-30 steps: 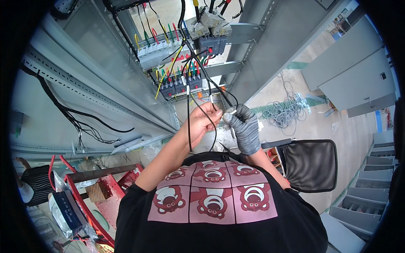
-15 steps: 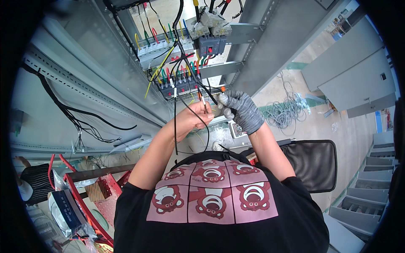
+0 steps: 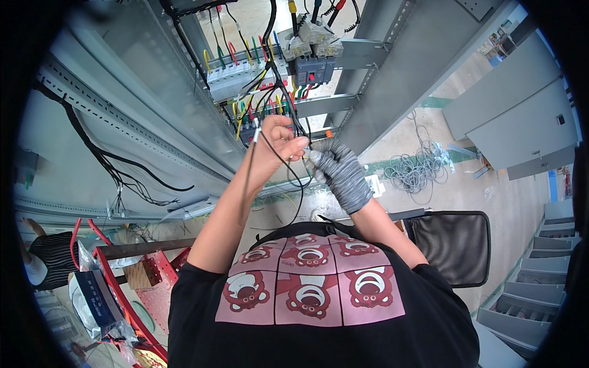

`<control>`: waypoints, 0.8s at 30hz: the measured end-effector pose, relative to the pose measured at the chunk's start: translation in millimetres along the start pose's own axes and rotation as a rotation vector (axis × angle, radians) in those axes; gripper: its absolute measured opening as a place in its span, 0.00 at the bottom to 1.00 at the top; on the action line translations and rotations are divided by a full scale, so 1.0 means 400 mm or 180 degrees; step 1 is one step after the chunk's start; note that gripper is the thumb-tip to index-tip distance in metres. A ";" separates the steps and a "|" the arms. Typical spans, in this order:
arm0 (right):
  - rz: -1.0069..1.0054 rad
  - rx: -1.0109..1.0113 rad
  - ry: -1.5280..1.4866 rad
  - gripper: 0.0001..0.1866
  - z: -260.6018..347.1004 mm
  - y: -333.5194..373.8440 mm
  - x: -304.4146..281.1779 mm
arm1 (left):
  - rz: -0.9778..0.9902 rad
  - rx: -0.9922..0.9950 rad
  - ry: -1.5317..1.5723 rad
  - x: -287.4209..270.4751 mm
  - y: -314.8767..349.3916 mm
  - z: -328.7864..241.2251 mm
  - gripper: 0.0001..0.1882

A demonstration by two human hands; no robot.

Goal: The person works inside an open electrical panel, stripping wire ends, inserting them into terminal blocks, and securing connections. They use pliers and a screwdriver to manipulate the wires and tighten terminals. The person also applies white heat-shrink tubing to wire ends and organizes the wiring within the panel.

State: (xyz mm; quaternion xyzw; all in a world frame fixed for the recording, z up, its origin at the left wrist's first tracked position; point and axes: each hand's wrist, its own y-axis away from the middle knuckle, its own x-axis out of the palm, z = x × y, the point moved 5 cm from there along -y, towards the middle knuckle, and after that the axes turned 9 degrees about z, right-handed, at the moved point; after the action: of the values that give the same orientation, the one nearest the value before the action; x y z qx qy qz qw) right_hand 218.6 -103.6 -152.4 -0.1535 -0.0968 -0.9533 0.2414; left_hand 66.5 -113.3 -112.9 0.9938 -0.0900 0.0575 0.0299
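My bare left hand [image 3: 279, 144] is closed, its thumb and fingers meeting around thin black wires [image 3: 297, 126] that hang from the wiring bundle. Pressed close on its right, my right hand [image 3: 340, 175] in a grey knitted glove pinches the same wires; its fingertips partly hide them. One black wire with a white sleeve [image 3: 257, 135] crosses my left wrist and loops down below the hands. A small orange piece [image 3: 329, 133] shows just above the glove. Beyond my hands sit a row of breakers [image 3: 248, 119] with coloured wires and a larger dark breaker [image 3: 313, 70].
Grey metal cabinet walls [image 3: 399, 80] flank the wiring. A black cable harness [image 3: 101, 150] hangs at left. Coiled grey cable [image 3: 414, 172] lies on the floor at right, near a black mesh chair back [image 3: 451, 248]. A red cart [image 3: 113, 282] stands at lower left, a person [image 3: 52, 257] behind it.
My left hand has moved up and turned, its fingers now higher against the wires. The right hand has shifted slightly down and left, and the hanging wire now lies over my left wrist.
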 end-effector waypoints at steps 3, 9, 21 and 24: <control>0.0047 0.0003 0.0766 0.08 0.036 0.022 0.025 | -0.0058 0.0251 -0.0147 0.001 -0.017 0.014 0.13; -0.0166 -0.0233 0.1510 0.10 0.134 -0.009 -0.012 | -0.0107 0.0171 -0.0357 0.012 -0.003 0.001 0.10; 0.0596 -0.0202 0.2065 0.14 0.127 -0.079 0.012 | -0.0141 0.0569 -0.0285 0.010 -0.003 -0.010 0.05; 0.0774 -0.0221 0.2113 0.10 0.145 -0.084 0.013 | -0.0191 0.0554 -0.0053 0.006 -0.003 0.001 0.06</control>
State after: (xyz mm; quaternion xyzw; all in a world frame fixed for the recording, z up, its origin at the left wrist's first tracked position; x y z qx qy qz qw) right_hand 212.0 -61.7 -100.0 0.1462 0.0383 -0.9182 0.3661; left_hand 69.1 -112.8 -113.3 0.9954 -0.0551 0.0560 -0.0556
